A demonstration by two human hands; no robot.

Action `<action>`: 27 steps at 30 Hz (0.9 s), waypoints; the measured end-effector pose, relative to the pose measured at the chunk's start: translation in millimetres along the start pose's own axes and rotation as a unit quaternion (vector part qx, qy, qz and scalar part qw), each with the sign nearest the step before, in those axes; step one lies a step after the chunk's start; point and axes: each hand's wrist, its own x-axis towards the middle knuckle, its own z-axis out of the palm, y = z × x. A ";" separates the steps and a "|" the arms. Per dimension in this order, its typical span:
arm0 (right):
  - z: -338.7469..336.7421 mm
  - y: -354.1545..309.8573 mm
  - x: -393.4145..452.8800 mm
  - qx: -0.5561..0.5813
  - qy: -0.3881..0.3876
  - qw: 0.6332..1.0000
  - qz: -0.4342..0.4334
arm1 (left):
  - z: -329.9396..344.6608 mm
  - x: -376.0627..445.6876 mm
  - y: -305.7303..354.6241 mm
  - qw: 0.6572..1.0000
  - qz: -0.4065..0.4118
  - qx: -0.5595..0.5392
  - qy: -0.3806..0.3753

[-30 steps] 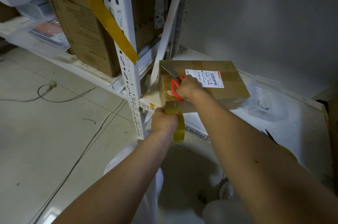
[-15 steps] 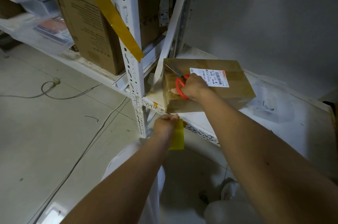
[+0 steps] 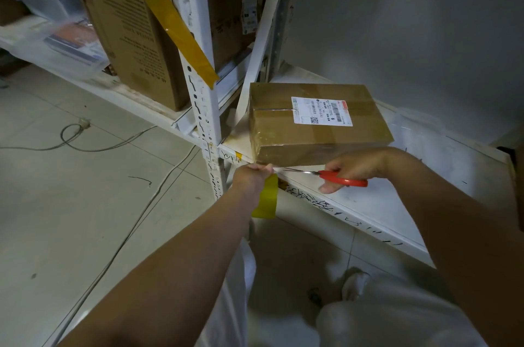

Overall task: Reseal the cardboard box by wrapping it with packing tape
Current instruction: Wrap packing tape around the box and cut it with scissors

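A brown cardboard box [image 3: 317, 125] with a white shipping label lies on the white shelf [image 3: 442, 176], wrapped in clear tape. Just below its front left corner my left hand [image 3: 252, 178] grips a yellowish roll of packing tape [image 3: 266, 200], which hangs under the fist at the shelf's edge. My right hand [image 3: 354, 168] holds red-handled scissors [image 3: 337, 178] in front of the box. Their blades point left toward the left hand and the short stretch of tape there.
A white perforated upright [image 3: 204, 108] stands left of the box, with a loose yellow tape strip [image 3: 173, 17] hanging on it. Tall cartons [image 3: 127, 34] fill the shelf to the left. A clear plastic bag [image 3: 425, 134] lies right of the box. Cables [image 3: 113, 145] trail on the tiled floor.
My right hand left the top of the box with the scissors and came down in front of it, blades now aimed at the tape. My left hand stayed low with the roll.
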 end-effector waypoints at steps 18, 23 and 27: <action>-0.4 -20.2 45.4 0.050 0.051 0.995 -0.071 | -10.4 4.7 -5.4 0.999 -0.030 0.006 -0.024; 1.2 -22.9 43.8 0.034 0.093 0.992 -0.076 | -8.9 4.0 -2.7 0.999 -0.034 0.003 -0.024; 2.7 -22.5 41.2 0.018 0.142 0.987 -0.080 | -8.1 3.5 1.2 0.999 -0.029 0.019 -0.017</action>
